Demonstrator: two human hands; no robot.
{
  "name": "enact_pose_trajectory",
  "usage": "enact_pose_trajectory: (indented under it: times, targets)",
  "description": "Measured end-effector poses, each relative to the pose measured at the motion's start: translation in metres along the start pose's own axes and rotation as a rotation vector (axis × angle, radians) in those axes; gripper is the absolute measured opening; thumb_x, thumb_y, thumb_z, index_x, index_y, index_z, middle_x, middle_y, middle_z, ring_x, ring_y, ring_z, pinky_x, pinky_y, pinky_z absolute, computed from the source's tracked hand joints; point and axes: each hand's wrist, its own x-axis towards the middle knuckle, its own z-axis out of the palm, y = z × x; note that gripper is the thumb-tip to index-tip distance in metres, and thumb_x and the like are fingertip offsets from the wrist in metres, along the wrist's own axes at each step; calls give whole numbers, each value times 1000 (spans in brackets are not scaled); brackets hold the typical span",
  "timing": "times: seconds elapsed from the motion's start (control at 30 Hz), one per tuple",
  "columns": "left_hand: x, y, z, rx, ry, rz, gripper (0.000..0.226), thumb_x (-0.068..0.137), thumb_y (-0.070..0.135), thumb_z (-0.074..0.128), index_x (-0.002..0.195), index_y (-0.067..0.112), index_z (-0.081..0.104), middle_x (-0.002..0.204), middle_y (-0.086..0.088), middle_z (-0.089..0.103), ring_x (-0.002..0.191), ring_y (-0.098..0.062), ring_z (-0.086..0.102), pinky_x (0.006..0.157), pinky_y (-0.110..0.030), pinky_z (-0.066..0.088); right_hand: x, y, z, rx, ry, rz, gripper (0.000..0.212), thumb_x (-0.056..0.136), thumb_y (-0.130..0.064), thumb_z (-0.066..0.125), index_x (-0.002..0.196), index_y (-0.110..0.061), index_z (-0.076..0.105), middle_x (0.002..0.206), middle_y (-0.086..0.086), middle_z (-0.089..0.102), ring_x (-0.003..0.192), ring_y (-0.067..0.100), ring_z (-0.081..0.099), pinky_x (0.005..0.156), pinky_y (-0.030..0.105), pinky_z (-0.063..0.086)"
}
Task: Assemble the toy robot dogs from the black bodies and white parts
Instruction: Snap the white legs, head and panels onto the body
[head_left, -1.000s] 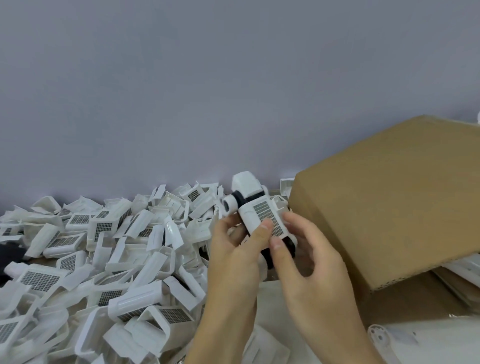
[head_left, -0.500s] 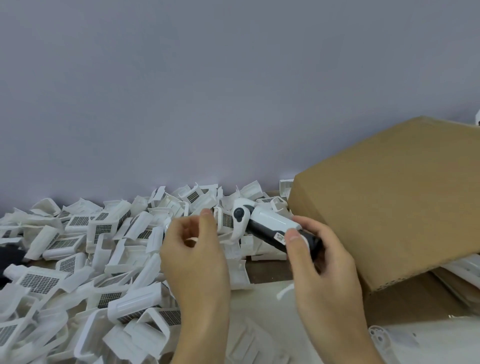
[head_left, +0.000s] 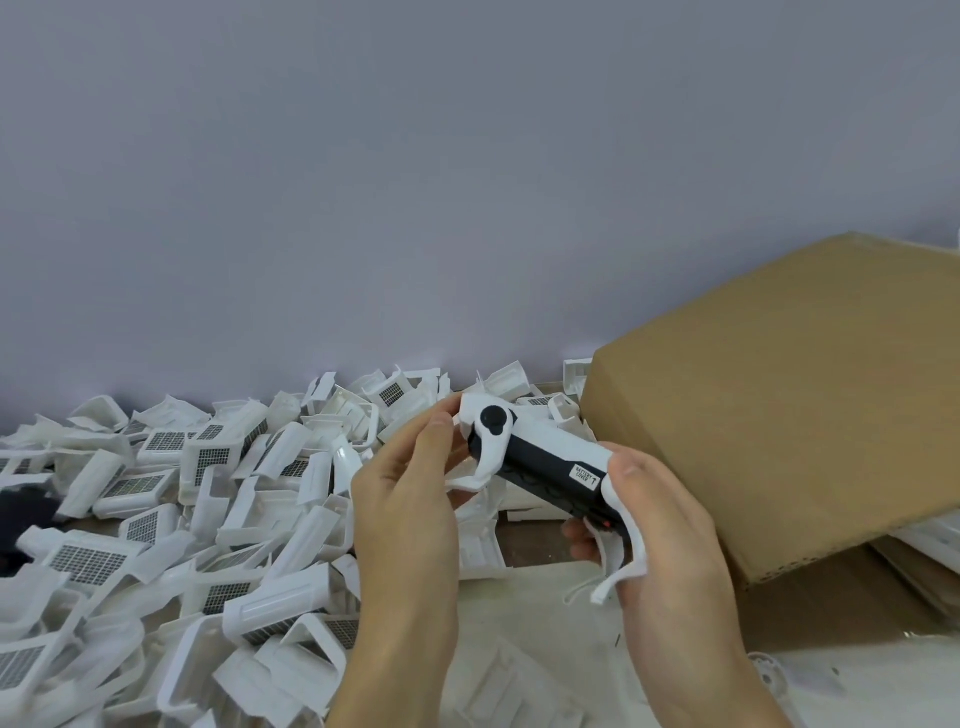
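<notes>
Nearest the camera, two bare forearms rise from the bottom edge, over a pale work surface (head_left: 545, 649) scattered with flat white pieces. The right hand (head_left: 670, 540) is curled round the near, lower end of a toy robot dog (head_left: 540, 462), its thumb pressed on top of the white shell and its fingers wrapped beneath, where a white leg (head_left: 618, 566) hangs down past the knuckles. The left hand (head_left: 410, 499) grasps the far, upper end of the same toy, thumb and fingertips pinching the white part around a round black joint (head_left: 493, 417); a second white leg (head_left: 478, 467) curves down from that joint beside the palm. The toy is held in the air between the two hands, tilted so that it slopes down towards the right, its black body facing the camera and bearing a small white label reading "battery cover". To the left and behind the hands lies a heap of loose white parts (head_left: 171, 504), many with dark gridded panels, spreading back to the wall. To the right, just beside the right hand, sits a closed brown cardboard box (head_left: 789, 415), tilted, with more white pieces tucked at its far corner. Behind everything stands a plain grey-lilac wall (head_left: 415, 182).
</notes>
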Motion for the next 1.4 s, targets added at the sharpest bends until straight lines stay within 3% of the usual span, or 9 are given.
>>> enact_pose_trajectory:
  times: [0.13,0.27,0.33,0.5,0.67,0.87,0.97,1.03,1.4]
  targets:
    - [-2,-3,1,175,132,300,19,97,23,66,90,35,78,89,20,77,89,5,71,75,-10,53,-6,-5,1,-42,-64,-156,30,73,-30,67,102,-22,73,99,-1,76,89,18,72,78,32,56]
    - [-2,-3,1,299,265,461,10,94,34,64,91,33,73,92,11,71,95,-11,66,82,-22,52,-13,-3,7,-246,-88,-361,47,71,-23,76,113,-35,61,110,-7,72,100,15,69,79,17,52]
    - [-4,1,4,347,344,476,16,92,37,63,77,31,63,75,13,59,75,-11,56,66,-14,41,-14,1,8,-453,-43,-486,55,69,-26,78,116,-43,55,111,-13,69,102,11,66,79,9,46]
    - [-15,15,19,339,208,207,50,85,62,57,64,17,59,53,-1,62,53,-29,60,60,-47,54,-13,11,12,-785,-17,-801,70,70,-16,85,125,-41,49,129,-26,54,111,14,58,90,17,45]
    - [-16,23,21,370,82,-2,61,61,76,63,88,21,61,69,-1,72,72,-26,73,75,-51,60,-10,11,15,-922,40,-1025,65,72,-1,82,122,-29,52,135,-5,61,120,27,57,94,43,45]
    - [-9,18,8,154,-100,-298,64,67,51,75,116,11,66,105,-18,74,89,-30,76,80,-41,60,-22,6,25,-912,-75,-985,82,61,-4,71,134,-31,46,137,-2,58,127,16,53,103,37,35]
    - [-7,15,10,-143,-44,-440,29,86,25,56,76,3,72,71,-16,70,57,-23,69,57,-30,53,-32,1,31,-796,-1,-980,67,71,-9,59,134,-29,48,141,3,55,133,19,50,107,32,34]
    - [-7,16,11,-354,-18,-506,30,89,20,47,80,0,67,68,-15,63,51,-24,58,58,-31,47,-34,-2,31,-661,91,-985,55,77,-13,51,130,-27,51,138,6,56,130,24,51,102,38,40]
    - [-5,10,7,-496,-48,-367,28,91,21,57,99,-2,72,88,-19,69,64,-25,64,52,-29,54,-15,8,18,-352,95,-463,33,83,-18,50,110,-28,65,105,-9,67,99,14,63,73,14,45]
